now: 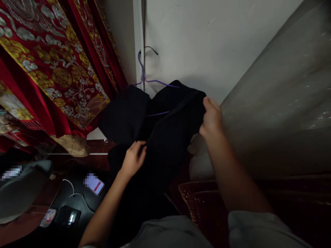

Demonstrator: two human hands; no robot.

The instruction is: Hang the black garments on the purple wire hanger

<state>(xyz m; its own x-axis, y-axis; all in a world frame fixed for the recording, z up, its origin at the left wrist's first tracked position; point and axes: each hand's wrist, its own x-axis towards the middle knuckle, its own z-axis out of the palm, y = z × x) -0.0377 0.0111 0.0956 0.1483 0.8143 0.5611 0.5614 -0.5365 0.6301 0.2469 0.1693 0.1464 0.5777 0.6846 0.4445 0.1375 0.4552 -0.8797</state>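
Note:
A black garment with short sleeves and an open front hangs on a purple hanger. The hanger's hook loops over a dark wall hook at the pale panel's edge. My left hand pinches the garment's front edge near the middle. On the other side, my right hand grips the outer end of the sleeve, fingers partly hidden behind the cloth. The lower part of the garment merges into shadow.
Red curtains with gold and silver embroidery hang on the left. Below them, a lit phone, a white cable and a dark device lie on a black surface. Plastic-wrapped bulk stands at right.

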